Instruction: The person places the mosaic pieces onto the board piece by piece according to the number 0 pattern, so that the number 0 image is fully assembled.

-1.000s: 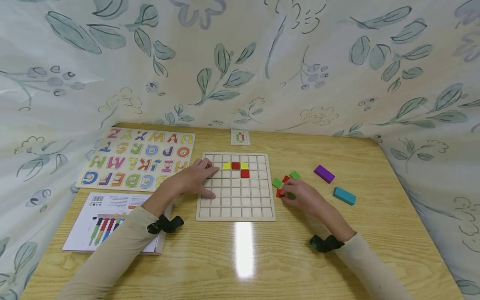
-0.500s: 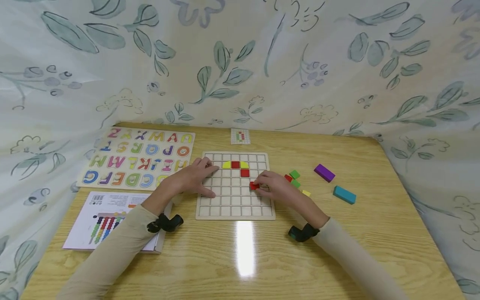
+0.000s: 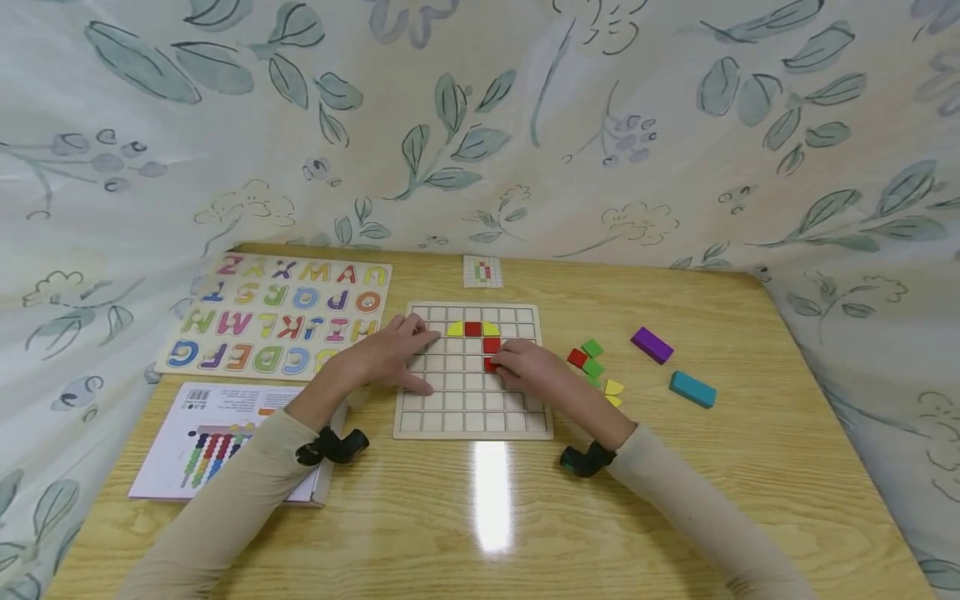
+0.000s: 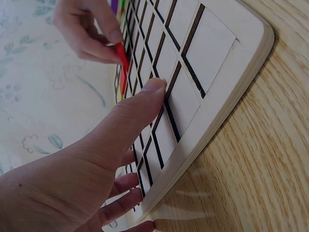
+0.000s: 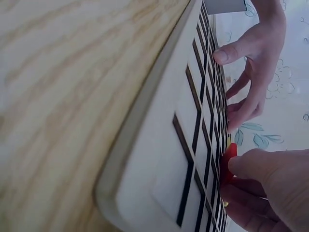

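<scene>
A pale wooden grid board (image 3: 450, 435) lies on the table. My left hand (image 3: 382, 354) rests over its left edge, thumb on the squares and fingers spread along the side. With thumb and fingers my right hand (image 3: 534, 372) pinches a red square tile (image 5: 228, 164), partly hidden in the head view, at the grid's middle right. Directly above it sits another red tile (image 3: 491, 344) in a cell. In the row above, a red tile (image 3: 473, 329) lies between two rounded yellow pieces (image 3: 456, 330). The left wrist view shows the held tile tilted against the board.
Loose green tiles (image 3: 592, 347), a red tile (image 3: 577, 357) and yellow pieces (image 3: 613, 387) lie right of the board. Farther right are purple (image 3: 652, 345) and teal (image 3: 693, 389) blocks. A letter board (image 3: 300, 279), a printed box (image 3: 168, 450) and a pattern card (image 3: 482, 272) also lie here.
My right hand has picked a red tile from the loose pieces and carried it left onto the board, below the other red tile. The left hand has stayed in place.
</scene>
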`<state>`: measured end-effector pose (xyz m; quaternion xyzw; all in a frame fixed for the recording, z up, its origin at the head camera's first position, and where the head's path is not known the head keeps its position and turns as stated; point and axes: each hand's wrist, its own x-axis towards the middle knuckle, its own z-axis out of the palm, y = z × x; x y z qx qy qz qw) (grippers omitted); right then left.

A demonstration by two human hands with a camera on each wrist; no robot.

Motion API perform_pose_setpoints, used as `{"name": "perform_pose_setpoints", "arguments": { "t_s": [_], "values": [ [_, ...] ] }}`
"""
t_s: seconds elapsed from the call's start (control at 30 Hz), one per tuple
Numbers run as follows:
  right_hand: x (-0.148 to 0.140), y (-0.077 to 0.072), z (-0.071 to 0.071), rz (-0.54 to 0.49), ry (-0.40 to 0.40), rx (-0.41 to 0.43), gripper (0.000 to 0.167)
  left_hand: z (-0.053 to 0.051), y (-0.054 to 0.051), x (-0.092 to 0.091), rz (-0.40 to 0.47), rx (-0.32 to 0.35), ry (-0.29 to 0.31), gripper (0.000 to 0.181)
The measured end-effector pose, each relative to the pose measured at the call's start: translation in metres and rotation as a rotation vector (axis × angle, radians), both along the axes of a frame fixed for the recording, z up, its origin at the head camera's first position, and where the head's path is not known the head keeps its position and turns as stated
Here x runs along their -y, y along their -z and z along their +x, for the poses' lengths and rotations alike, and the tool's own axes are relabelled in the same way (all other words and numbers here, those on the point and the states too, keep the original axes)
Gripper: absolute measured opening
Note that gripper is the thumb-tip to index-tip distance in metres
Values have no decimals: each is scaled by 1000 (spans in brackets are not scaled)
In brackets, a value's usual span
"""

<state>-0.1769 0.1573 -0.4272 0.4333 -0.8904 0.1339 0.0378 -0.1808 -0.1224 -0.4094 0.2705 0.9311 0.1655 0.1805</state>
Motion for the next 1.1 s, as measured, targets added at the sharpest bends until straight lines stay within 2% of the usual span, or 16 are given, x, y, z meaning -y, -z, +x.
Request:
{"name": "perform_pose_setpoints", "arguments": {
  "t_s": [0.27,0.7,1.1],
  "values": [
    [4,2,2,0,28,-49,13,1,0,0,-7,1,-3,89],
    [5,-4,1,66,81,-5,21,-1,1,1,-2,-10,1,89],
    [4,-3,0,59,84,29,20,0,-1,0,-9,-6,6,89]
  ]
}}
